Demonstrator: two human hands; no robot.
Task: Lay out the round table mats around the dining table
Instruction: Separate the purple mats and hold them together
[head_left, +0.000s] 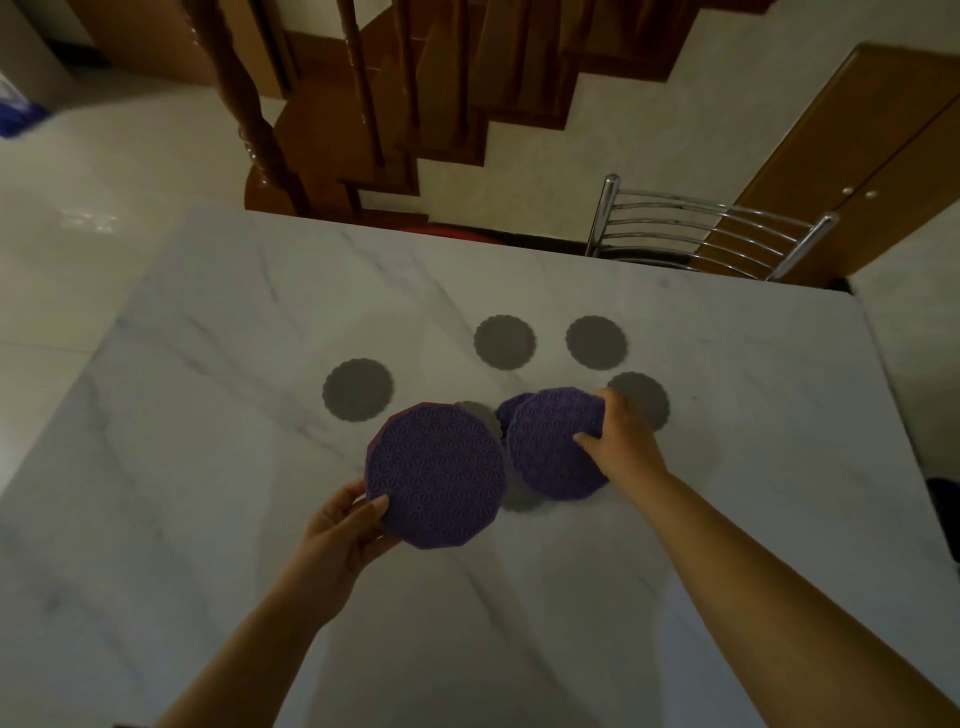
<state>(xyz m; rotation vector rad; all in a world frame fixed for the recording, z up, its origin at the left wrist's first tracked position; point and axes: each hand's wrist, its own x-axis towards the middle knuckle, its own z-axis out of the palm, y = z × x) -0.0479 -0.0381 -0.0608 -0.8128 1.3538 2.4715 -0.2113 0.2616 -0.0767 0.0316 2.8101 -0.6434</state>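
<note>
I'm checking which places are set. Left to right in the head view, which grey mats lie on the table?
Lone grey scalloped round mat, far-left grey mat, far-right grey mat, grey mat partly behind the right hand. What lies under the purple round mats is omitted.

grey mat (649, 402) half hidden, blue thing (15, 117) blurred

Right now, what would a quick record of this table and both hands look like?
Table: white marble
Left grip: hand holds a purple mat by its near edge
Right grip: hand holds another purple mat; a further purple edge shows behind it
Grey mats: four lie flat and apart: one left, two farther back, one partly behind the right hand
Beyond: metal chair, wooden stairs
</note>
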